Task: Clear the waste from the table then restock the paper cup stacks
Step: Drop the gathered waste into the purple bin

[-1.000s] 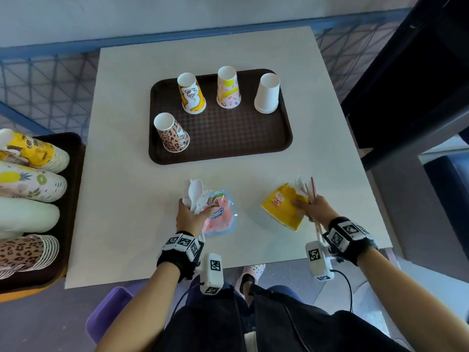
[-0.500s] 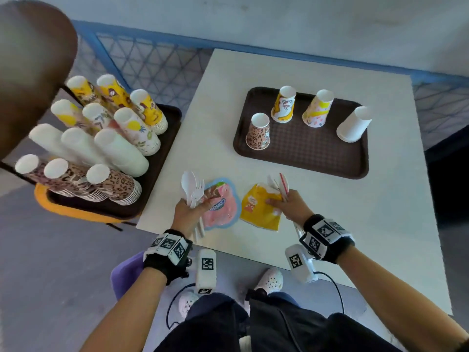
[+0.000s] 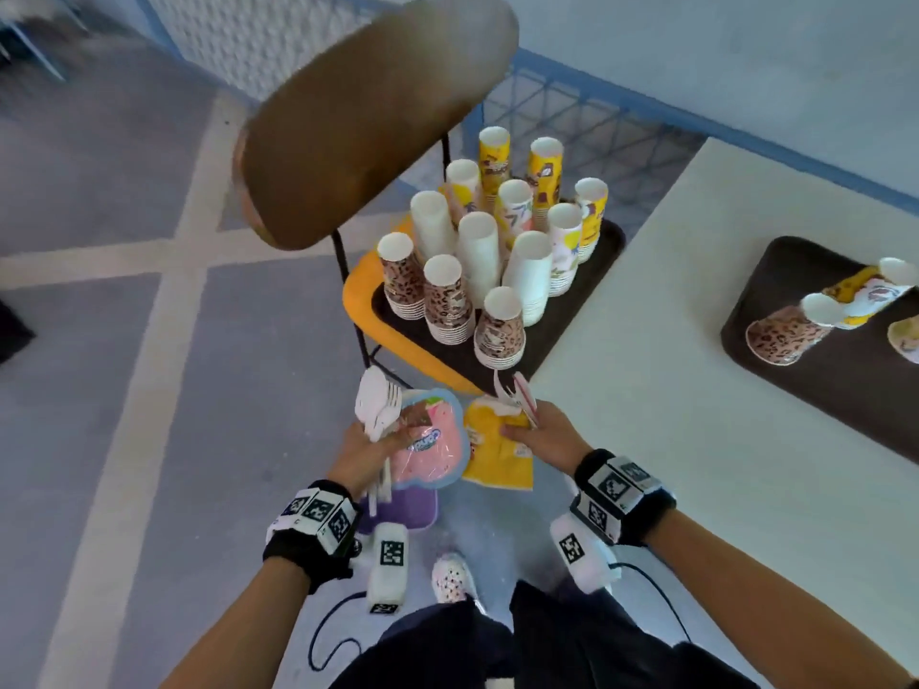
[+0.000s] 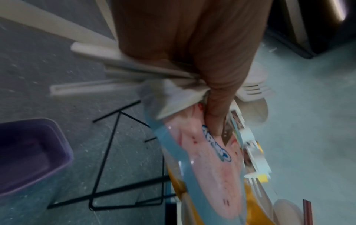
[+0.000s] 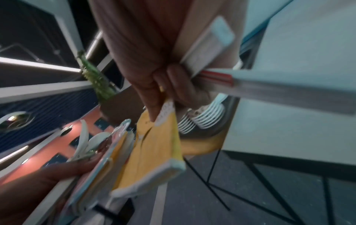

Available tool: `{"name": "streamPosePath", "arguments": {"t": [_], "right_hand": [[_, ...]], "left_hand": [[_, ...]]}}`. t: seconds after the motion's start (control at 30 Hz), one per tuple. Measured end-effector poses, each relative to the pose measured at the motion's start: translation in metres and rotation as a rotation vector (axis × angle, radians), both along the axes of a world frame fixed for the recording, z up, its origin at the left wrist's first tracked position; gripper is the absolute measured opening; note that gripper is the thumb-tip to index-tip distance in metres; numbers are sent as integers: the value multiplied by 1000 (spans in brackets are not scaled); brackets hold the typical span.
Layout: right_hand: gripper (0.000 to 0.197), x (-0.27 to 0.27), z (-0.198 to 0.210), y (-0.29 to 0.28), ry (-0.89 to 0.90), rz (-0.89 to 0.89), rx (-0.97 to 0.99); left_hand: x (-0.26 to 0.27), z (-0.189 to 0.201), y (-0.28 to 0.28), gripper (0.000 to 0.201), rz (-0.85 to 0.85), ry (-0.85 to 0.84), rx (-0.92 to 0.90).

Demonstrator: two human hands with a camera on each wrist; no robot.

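My left hand [image 3: 370,447] grips a pink and blue wrapper [image 3: 432,447] together with white plastic cutlery [image 3: 375,402], held off the table above a purple bin [image 3: 403,507] on the floor. In the left wrist view the thumb pins the pink wrapper [image 4: 210,164] and the white cutlery [image 4: 115,73] beside the purple bin [image 4: 29,155]. My right hand [image 3: 542,432] pinches a yellow wrapper [image 3: 497,452] plus a fork and red-tipped sticks [image 3: 519,395]. The right wrist view shows the yellow wrapper [image 5: 154,153] between fingers and thumb.
Stacks of upturned paper cups [image 3: 492,251] stand on a dark tray on an orange chair seat [image 3: 363,300] with a brown backrest [image 3: 368,111]. The white table [image 3: 696,464] at right carries a brown tray [image 3: 840,360] with loose cups [image 3: 781,333].
Both hands have lifted the wrappers and cutlery off the table and carried them left past its edge, over the purple bin. The head view has swung left toward the chair.
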State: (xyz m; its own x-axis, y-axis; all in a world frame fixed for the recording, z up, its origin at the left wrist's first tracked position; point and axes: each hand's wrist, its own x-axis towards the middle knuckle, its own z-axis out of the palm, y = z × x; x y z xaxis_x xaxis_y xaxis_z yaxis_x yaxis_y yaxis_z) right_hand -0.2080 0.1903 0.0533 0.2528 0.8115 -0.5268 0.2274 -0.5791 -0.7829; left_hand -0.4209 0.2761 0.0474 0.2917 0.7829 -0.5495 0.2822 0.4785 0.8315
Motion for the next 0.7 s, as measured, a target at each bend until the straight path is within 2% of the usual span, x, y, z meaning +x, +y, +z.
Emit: {"name": "streamPosePath", "arguments": {"t": [0.13,0.23,0.3,0.37,0.43,0.57,0.67,0.7], "right_hand": [[41,-48,-8,39,-53,209,-11],[43,-71,-25,65,-104,337,-42],[42,-81,-44,80,-154,379,-64],[38,-88,-64,94,-205,398,-84],[37,-92,-85,108,-255,411,-110],[33,-100,-138,126,-329,420,-133],[30,-111,-186,133,-373,390,-149],[29,-113,-196,132,-380,379,-150]], "left_hand": [[-56,-13,7,26,97,1,-33],[-86,-35,9,29,243,43,-44],[-98,-51,8,22,362,81,-63],[-105,-67,7,25,468,110,-81],[-114,-90,6,22,517,165,-95],[-130,-157,3,34,535,303,-158],[-134,-206,4,72,489,411,-174],[-133,-215,4,78,470,428,-182]]}}
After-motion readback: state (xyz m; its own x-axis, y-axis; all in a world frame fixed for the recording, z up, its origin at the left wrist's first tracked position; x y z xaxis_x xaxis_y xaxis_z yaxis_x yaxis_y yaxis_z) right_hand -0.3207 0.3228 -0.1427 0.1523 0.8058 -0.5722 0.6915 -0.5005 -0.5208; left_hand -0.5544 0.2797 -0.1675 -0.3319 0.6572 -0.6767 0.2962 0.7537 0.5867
